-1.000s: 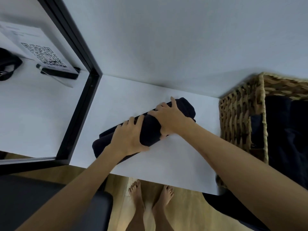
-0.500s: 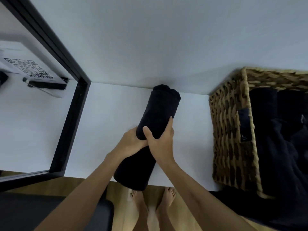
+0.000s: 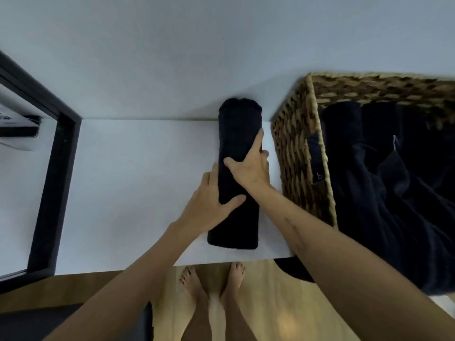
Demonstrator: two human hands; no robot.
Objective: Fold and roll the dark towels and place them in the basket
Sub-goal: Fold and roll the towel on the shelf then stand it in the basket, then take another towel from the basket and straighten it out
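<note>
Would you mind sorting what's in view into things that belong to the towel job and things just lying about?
Belongs to the job:
rolled dark towel
left hand, right hand, both gripping it
wicker basket
dark towels in the basket

Just lying about:
black frame
dark device beside paper

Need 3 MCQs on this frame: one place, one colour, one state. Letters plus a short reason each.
1. Where is the basket relative to the rolled towel?
A. to its right
B. to its left
C. under it

2. What colour is the towel?
A. white
B. dark
C. red

3. What are the hands doing?
A. both hang idle
B. only one touches the towel
C. both grip the towel

Answers: 1 A, the basket stands at the table's right end beside the roll. 2 B, it reads near black. 3 C, the left hand and right hand wrap it mid-length.
</note>
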